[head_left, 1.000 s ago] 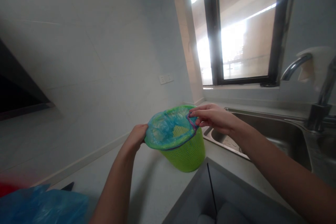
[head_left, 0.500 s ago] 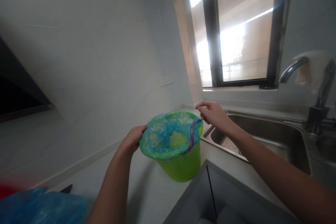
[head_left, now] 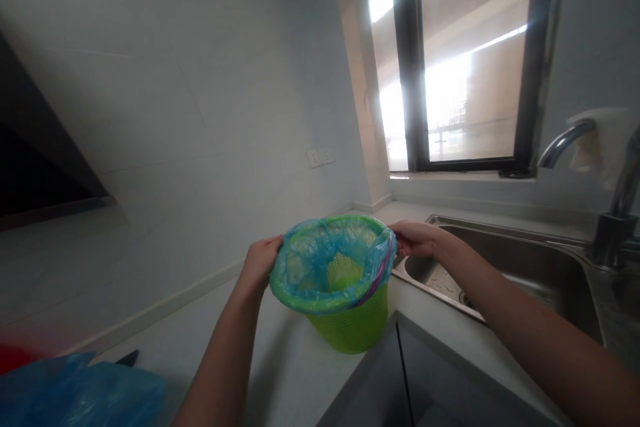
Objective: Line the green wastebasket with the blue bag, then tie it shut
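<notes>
Gripping, with left hand (head_left: 263, 261), rim of round lime-green perforated-plastic basket (head_left: 347, 332), lower centre of frame, through thin translucent blue plastic bag (head_left: 311, 268) lining it. Touching bag's right edge with right hand (head_left: 416, 238); unable to judge closure. Probably best: steady left side, ease narrow purple strip (head_left: 377, 280) outward and down evenly.

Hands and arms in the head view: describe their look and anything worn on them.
The left hand and right hand are ungloved. The left forearm and right forearm look slender, with no sleeve, watch or bracelet in view. Some fingers are hidden, so rings can't be ruled out.
</notes>
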`<act>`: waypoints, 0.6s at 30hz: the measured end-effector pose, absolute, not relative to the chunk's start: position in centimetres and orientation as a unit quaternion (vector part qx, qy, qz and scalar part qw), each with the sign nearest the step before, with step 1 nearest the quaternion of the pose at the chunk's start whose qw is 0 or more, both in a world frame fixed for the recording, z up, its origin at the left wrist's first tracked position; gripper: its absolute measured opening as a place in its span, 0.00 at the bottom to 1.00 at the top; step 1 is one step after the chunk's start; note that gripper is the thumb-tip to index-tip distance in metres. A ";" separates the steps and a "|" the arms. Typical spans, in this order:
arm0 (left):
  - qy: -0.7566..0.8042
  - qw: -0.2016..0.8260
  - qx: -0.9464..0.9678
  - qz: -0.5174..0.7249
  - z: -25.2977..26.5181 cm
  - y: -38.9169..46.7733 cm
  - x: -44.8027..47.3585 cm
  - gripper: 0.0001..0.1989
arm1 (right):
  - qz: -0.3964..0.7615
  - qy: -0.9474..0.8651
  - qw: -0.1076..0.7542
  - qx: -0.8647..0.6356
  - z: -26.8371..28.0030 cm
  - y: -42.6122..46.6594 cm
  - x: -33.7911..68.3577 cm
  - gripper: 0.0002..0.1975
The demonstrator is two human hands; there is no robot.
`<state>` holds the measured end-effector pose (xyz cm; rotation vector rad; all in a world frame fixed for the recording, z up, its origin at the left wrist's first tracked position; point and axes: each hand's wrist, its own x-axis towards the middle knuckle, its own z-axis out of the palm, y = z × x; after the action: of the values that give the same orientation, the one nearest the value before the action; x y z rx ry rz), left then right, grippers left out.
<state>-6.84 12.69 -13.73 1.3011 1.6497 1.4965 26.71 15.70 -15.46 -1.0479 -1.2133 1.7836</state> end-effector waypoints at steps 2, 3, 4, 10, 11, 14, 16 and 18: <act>0.615 0.262 0.478 0.570 -13.8 12.8 -6.8 0.14 | 0.634 -0.497 0.411 -0.428 -15.5 15.6 26.4 0.09; 0.615 0.254 0.476 0.575 -13.9 12.8 -6.8 0.13 | 0.584 -0.511 0.443 -0.449 -15.5 15.5 26.2 0.09; 0.614 0.248 0.476 0.579 -13.9 12.8 -6.8 0.13 | 0.526 -0.526 0.472 -0.473 -15.4 15.4 26.1 0.09; 0.610 0.238 0.482 0.583 -13.4 12.2 -6.1 0.16 | 0.224 -0.598 0.524 -0.564 -14.1 15.0 26.2 0.10; 0.608 0.236 0.485 0.583 -13.3 12.1 -6.0 0.16 | 0.205 -0.601 0.532 -0.560 -13.9 15.1 26.3 0.09; 0.596 0.227 0.500 0.585 -13.2 12.0 -5.8 0.16 | 0.200 -0.603 0.554 -0.538 -13.4 15.4 26.1 0.08; 0.585 0.213 0.508 0.595 -13.5 12.4 -6.0 0.15 | 0.199 -0.613 0.551 -0.529 -13.2 15.7 25.5 0.07; 0.583 0.191 0.512 0.602 -14.0 13.0 -6.5 0.15 | 0.176 -0.644 0.521 -0.532 -12.8 16.2 24.8 0.07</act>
<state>-6.50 13.01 -13.97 1.4381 1.6373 1.6907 24.81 16.18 -12.75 -1.2740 -1.5422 0.4223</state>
